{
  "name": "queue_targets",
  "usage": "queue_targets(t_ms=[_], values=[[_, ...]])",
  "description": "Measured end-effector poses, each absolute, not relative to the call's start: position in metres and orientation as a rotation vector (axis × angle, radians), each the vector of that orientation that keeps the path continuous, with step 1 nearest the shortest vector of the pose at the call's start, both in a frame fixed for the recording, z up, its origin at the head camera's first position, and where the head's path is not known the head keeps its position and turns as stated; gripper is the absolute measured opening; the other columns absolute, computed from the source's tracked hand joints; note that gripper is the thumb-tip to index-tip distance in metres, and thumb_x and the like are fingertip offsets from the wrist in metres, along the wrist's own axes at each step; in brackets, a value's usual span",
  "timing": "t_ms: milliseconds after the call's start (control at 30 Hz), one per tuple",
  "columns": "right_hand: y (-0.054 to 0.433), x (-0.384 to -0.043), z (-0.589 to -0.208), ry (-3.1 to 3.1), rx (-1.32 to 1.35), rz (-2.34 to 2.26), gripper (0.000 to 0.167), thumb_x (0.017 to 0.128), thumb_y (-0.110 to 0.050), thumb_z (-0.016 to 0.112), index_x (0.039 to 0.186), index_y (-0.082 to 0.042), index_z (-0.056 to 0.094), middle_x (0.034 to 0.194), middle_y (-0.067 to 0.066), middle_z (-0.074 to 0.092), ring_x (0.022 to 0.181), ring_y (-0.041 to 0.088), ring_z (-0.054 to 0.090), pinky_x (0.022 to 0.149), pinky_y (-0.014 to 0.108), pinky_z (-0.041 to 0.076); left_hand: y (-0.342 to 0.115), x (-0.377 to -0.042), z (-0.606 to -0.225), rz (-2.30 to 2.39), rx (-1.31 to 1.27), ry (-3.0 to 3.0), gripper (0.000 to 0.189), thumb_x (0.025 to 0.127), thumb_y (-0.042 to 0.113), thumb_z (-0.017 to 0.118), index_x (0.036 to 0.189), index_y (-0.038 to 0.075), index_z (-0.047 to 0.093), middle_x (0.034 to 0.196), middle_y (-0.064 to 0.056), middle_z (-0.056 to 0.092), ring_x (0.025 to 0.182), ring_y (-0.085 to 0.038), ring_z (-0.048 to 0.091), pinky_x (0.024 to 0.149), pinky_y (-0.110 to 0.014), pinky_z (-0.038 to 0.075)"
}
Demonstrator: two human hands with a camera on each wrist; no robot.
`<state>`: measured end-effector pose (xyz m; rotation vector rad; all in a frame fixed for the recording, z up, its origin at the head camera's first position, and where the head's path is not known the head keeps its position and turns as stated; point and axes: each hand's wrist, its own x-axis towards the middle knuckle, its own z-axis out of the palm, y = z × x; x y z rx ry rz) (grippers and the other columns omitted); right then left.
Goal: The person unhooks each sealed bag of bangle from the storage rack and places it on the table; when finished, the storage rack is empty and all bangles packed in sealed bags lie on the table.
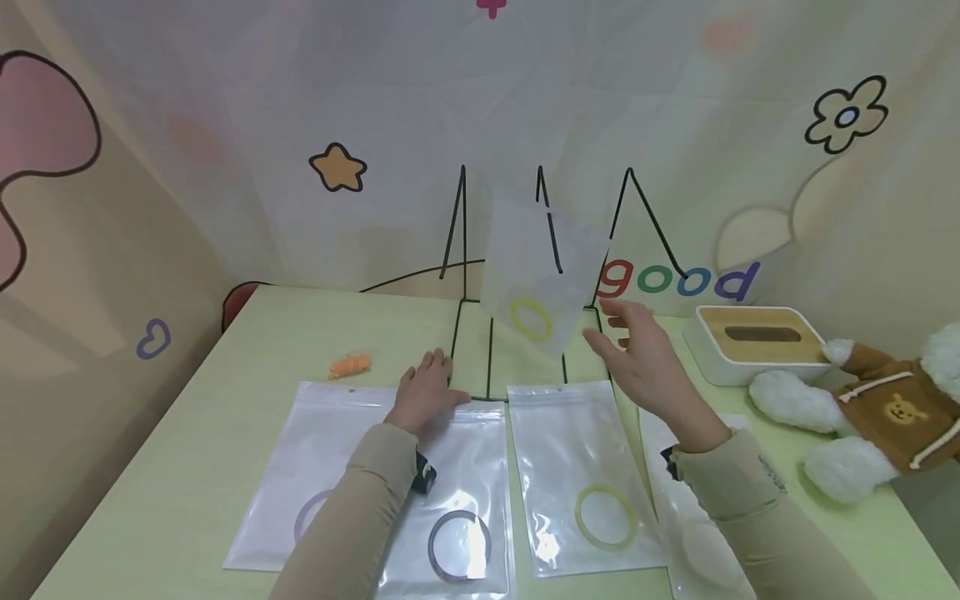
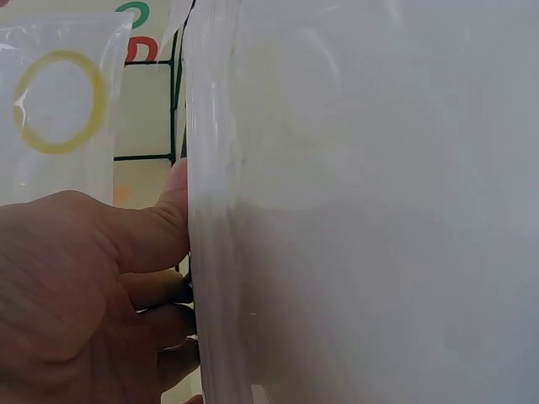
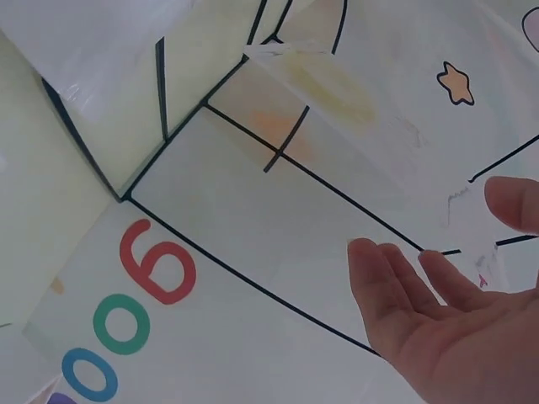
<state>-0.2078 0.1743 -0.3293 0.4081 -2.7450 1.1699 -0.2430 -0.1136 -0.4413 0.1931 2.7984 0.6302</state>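
Note:
A clear zip bag with a yellow ring [image 1: 531, 320] hangs tilted at the middle prong of a black wire rack [image 1: 463, 225]. Just right of its lower edge my right hand [image 1: 637, 358] is raised, thumb and fingers apart, holding nothing. My left hand [image 1: 427, 390] lies low at the front of the rack, fingers extended, over the upper edge of a flat bag with a grey ring [image 1: 460, 546]. In the left wrist view its thumb [image 2: 173, 206] is right at a bag's sealed edge [image 2: 210, 168]. Another flat bag with a yellow ring [image 1: 606, 517] lies between my arms.
A bag [image 1: 300, 450] with a greyish ring lies at the left, and one more white bag [image 1: 660, 450] is partly under my right sleeve. A small orange bundle [image 1: 350, 365] sits behind. To the right are a tissue box [image 1: 720, 367] and a plush toy [image 1: 892, 417].

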Motion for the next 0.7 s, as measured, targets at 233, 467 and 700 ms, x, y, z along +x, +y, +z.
queue_targets(t_ms=[233,467,700], values=[[0.162,-0.224,-0.337,-2.649,0.292,1.308,0.060,0.100,-0.030,0.055,0.145,0.003,0.032,0.142,0.020,0.040,0.125,0.036,0.041,0.102,0.050,0.039,-0.113,-0.242,-0.441,0.636,0.192,2.802,0.078,0.093,0.039,0.064,0.150,-0.001,0.028,0.160,-0.018,0.014,0.147,-0.032,0.010,0.117,-0.052,0.010],[0.155,-0.236,-0.341,-2.569,0.217,1.405,0.061,0.099,-0.027,0.057,0.145,0.003,0.030,0.139,0.023,0.039,0.126,0.037,0.040,0.104,0.050,0.038,-0.114,-0.243,-0.444,0.618,0.195,2.810,0.079,0.093,0.040,0.064,0.150,-0.001,0.029,0.160,-0.018,0.014,0.147,-0.032,0.010,0.117,-0.052,0.011],[0.151,-0.244,-0.343,-2.561,0.208,1.478,0.071,0.100,-0.031,0.054,0.152,0.000,0.019,0.147,0.022,0.033,0.134,0.037,0.034,0.108,0.048,0.034,-0.115,-0.244,-0.444,0.607,0.197,2.814,0.079,0.092,0.041,0.064,0.151,0.000,0.029,0.160,-0.017,0.013,0.147,-0.031,0.010,0.117,-0.051,0.011]])
